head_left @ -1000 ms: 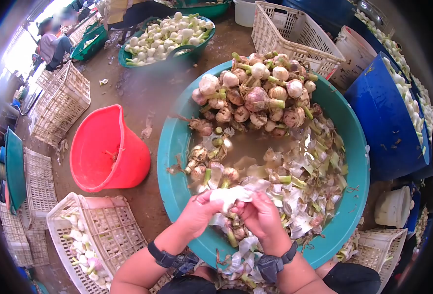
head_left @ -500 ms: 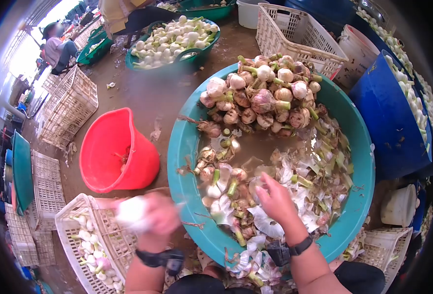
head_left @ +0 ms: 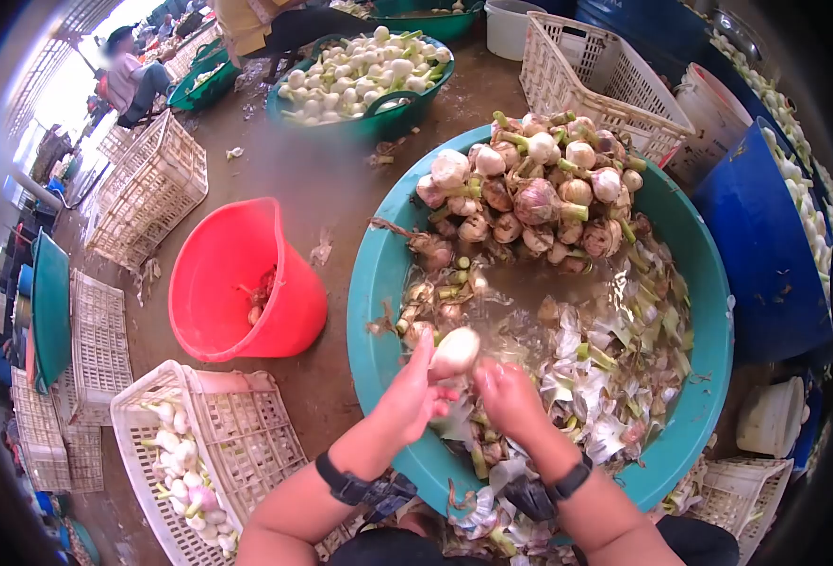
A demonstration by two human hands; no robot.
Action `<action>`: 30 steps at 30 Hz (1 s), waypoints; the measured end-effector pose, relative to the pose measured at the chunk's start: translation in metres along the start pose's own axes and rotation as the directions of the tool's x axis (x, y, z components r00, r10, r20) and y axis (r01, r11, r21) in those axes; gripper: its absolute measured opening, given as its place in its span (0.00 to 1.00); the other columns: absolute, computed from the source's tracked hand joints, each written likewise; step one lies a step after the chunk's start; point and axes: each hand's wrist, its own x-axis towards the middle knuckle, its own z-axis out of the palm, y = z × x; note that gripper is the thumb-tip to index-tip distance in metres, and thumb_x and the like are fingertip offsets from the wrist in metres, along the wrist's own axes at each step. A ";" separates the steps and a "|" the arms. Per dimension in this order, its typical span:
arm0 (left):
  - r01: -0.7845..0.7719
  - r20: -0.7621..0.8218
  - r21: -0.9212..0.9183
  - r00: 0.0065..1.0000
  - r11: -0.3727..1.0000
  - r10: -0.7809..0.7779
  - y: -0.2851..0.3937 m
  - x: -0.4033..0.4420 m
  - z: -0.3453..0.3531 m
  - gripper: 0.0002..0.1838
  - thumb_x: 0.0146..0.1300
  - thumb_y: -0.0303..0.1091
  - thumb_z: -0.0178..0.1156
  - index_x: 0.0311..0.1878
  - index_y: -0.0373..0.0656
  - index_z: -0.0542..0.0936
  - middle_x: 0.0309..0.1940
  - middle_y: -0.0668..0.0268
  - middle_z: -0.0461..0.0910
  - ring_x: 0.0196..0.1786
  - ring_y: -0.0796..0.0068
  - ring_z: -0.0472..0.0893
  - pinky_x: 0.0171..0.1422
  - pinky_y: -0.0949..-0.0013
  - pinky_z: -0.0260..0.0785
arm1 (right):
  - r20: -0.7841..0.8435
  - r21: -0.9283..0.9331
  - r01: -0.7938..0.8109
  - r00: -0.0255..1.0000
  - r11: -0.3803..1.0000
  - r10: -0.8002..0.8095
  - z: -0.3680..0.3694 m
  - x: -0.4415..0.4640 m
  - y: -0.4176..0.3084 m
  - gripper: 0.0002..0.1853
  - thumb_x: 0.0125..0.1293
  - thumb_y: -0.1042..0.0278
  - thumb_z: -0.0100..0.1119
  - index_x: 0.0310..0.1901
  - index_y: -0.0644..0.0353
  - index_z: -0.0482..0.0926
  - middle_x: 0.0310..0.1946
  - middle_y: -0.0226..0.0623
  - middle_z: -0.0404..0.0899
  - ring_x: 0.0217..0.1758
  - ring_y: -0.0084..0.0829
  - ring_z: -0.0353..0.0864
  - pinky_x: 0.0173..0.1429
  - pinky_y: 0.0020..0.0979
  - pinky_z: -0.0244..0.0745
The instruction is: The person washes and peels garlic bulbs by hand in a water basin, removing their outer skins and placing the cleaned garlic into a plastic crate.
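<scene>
A whitish garlic bulb (head_left: 457,353) is held up at the fingertips of my left hand (head_left: 405,401), above the near-left part of a teal tub (head_left: 371,340). Just right of it, my right hand (head_left: 513,400) has its fingers drawn together close to the bulb; what they pinch, if anything, is hidden. Inside the tub, murky water (head_left: 520,288) shows in the middle. Unpeeled garlic bulbs (head_left: 541,201) with green stem stubs are heaped at the far side. Loose garlic skins (head_left: 581,401) cover the right and near parts.
To the left stand a red bucket (head_left: 199,302) with some reddish-brown bulbs inside and a white crate (head_left: 129,424) holding peeled garlic (head_left: 182,462). Beyond are a green basin (head_left: 379,123) of peeled garlic and an open crate (head_left: 605,99). A blue barrel (head_left: 765,264) stands right.
My left hand has moved from above the white crate to the tub, where it now has a bulb. My right hand's fingers have closed beside it. The view has shifted slightly.
</scene>
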 end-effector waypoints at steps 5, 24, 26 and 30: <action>-0.138 0.281 0.019 0.951 0.990 0.127 -0.005 0.004 0.006 0.16 0.62 0.45 0.48 0.42 0.42 0.74 0.26 0.69 0.75 0.22 0.80 0.73 0.18 0.79 0.58 | 0.219 0.157 -0.007 0.975 0.988 -0.028 -0.038 -0.016 -0.044 0.11 0.64 0.63 0.47 0.38 0.57 0.78 0.25 0.49 0.75 0.27 0.48 0.75 0.33 0.42 0.69; -0.575 0.542 0.780 0.818 0.249 0.192 0.005 -0.018 -0.002 0.38 0.50 0.36 0.64 0.64 0.42 0.60 0.55 0.56 0.70 0.58 0.61 0.70 0.61 0.66 0.62 | 0.076 0.271 -0.077 0.995 0.960 0.058 -0.011 -0.010 0.000 0.13 0.64 0.65 0.52 0.29 0.65 0.79 0.24 0.32 0.77 0.25 0.22 0.74 0.28 0.27 0.69; -0.770 0.726 0.627 0.524 -0.116 0.446 -0.005 -0.016 -0.005 0.34 0.48 0.31 0.64 0.61 0.42 0.65 0.56 0.56 0.70 0.59 0.51 0.68 0.60 0.59 0.63 | 0.418 0.634 -0.586 0.809 0.504 0.413 -0.012 -0.001 0.011 0.11 0.65 0.66 0.51 0.33 0.65 0.78 0.25 0.31 0.78 0.27 0.21 0.75 0.28 0.26 0.69; -0.720 0.847 0.488 0.254 -0.494 0.467 -0.007 -0.003 -0.013 0.27 0.52 0.27 0.60 0.58 0.40 0.68 0.55 0.56 0.72 0.56 0.53 0.72 0.58 0.58 0.66 | 0.395 0.836 -0.487 0.854 0.252 0.338 -0.010 -0.007 -0.005 0.10 0.65 0.67 0.50 0.41 0.65 0.76 0.35 0.31 0.77 0.30 0.20 0.75 0.32 0.24 0.72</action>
